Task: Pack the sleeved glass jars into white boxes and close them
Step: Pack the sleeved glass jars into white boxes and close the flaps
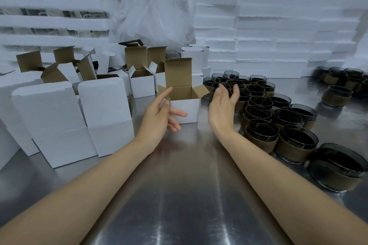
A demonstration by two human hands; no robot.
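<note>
Box (184,105) upright, mouth up, lid flap standing; left hand (159,114) and right hand (223,105) both loose, empty, flanking it; jars (278,121) upright right.

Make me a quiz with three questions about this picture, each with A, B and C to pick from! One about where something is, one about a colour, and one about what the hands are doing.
1. Where are the jars compared with the open box?
A. left of it
B. right of it
C. inside it

2. What colour are the jars' sleeves?
A. brown
B. red
C. blue

3. What are the hands doing?
A. both hold jars
B. both hold nothing
C. one closes a lid

Answers:
1 B, the jars crowd the table to the box's right.
2 A, a brown band wraps each dark jar.
3 B, the left hand and right hand have loose, spread fingers around nothing.
</note>
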